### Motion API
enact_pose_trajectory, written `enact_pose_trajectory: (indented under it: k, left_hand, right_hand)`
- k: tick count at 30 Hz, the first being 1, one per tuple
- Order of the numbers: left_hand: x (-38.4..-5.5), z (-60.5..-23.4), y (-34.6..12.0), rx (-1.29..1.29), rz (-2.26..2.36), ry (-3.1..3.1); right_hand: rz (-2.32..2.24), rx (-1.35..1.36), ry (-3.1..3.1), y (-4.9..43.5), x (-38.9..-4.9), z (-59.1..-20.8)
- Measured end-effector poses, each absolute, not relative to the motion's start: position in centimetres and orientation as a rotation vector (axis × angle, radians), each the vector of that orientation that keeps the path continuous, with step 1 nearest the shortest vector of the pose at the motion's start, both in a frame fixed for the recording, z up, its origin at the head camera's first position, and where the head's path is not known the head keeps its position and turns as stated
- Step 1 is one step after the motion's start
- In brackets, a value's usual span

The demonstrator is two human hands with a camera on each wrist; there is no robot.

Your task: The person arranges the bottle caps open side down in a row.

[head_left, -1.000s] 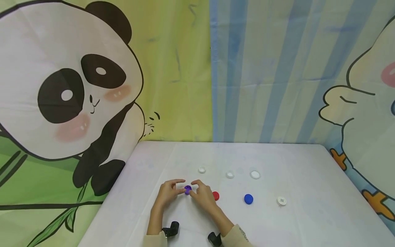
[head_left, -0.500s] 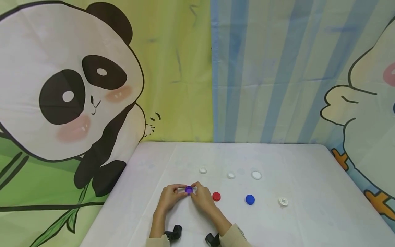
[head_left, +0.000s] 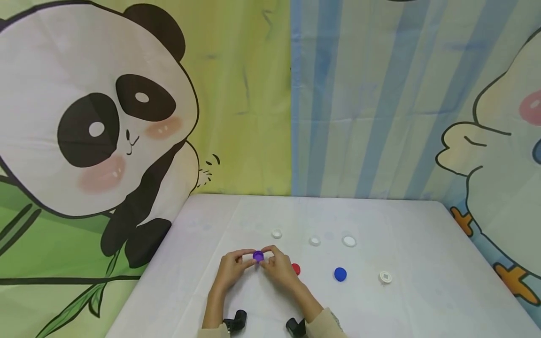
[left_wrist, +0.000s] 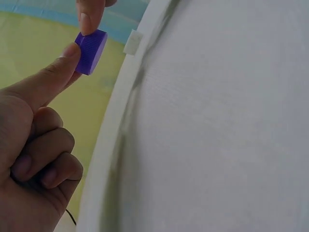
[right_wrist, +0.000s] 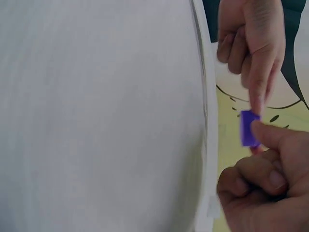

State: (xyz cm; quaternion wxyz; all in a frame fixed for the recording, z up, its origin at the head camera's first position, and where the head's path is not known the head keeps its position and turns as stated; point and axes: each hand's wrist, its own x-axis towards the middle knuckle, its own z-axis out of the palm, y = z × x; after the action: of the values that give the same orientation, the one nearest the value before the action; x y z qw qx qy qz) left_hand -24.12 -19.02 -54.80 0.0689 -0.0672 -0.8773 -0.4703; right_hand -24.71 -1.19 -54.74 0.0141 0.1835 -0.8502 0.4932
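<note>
A small purple bottle cap (head_left: 258, 256) with ridged sides is held between both hands, above the white table, at the middle front of the head view. My left hand (head_left: 230, 271) pinches it from the left between thumb and index finger; the other fingers are curled in, as the left wrist view shows on the cap (left_wrist: 91, 52). From the right, my right hand (head_left: 279, 271) pinches the same cap with thumb and index finger. Beside the right hand lies a red cap (head_left: 296, 269), partly covered by that hand.
On the white table (head_left: 203, 225) lie a blue cap (head_left: 340, 274), a white cap (head_left: 385, 277) at the right, and white rings or caps farther back: one (head_left: 276, 233), a second (head_left: 314, 241) and a wider one (head_left: 349, 241). Printed curtains stand behind.
The index fingers were apart from the purple cap a second ago and have closed onto it. The cap has shifted up slightly in the head view. Other caps stay put.
</note>
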Motion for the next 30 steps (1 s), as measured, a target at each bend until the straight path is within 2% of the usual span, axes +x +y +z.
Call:
enact_pose_trajectory:
  k: [6,15,27,30]
  left_hand:
    - [-23.2,-51.7,-18.2,-0.275,-1.511,-2.49]
    - [-20.8,-46.7,-15.6,-0.431,-1.557,-2.344]
    - [-17.5,-41.9,-11.2,-0.808,-1.496,-2.164]
    - [-17.4,-41.7,-10.5,-0.864,-1.493,-2.134]
  right_hand:
    - [1.631,0.703,-2.455,0.5,-24.0,-51.6]
    - [1.707,0.677,-2.336,3.2,-19.9,-43.7]
    - [1.442,0.809,-2.199,7.9,-16.8,-40.9]
    - [1.41,0.812,-2.174,8.7,-16.3,-40.7]
